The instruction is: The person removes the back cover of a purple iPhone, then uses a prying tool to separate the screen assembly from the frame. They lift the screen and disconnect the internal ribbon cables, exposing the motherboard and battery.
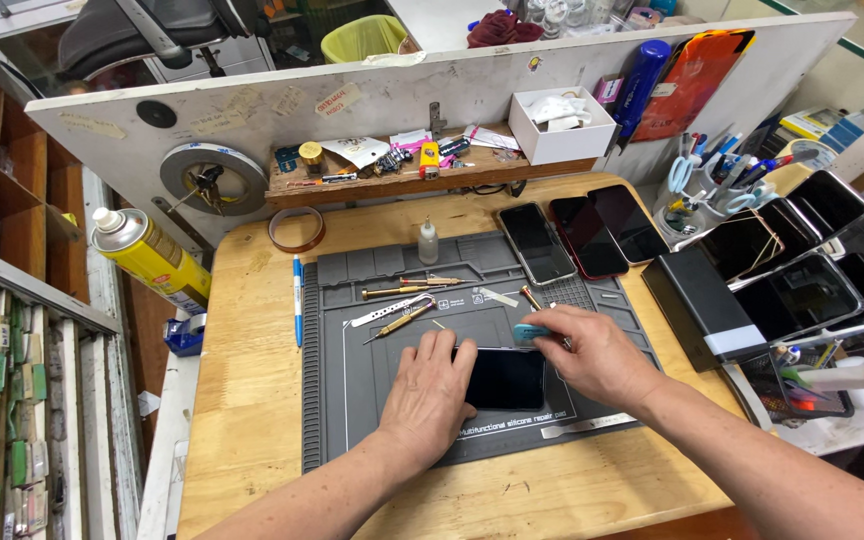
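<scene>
Your left hand [435, 385] lies flat on the left end of the phone [505, 378], pressing it onto the gray mat [352, 330]. Your right hand [592, 352] pinches a small teal tool [529, 333] at the phone's far edge (screwdrivers [402, 305] lie farther back).

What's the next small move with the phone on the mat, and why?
Probably slide the teal pick along the top edge of the phone. The right hand pinches the pick at the phone's upper right corner, and the left hand presses flat on its left end, steadying it on the grey mat.
</scene>
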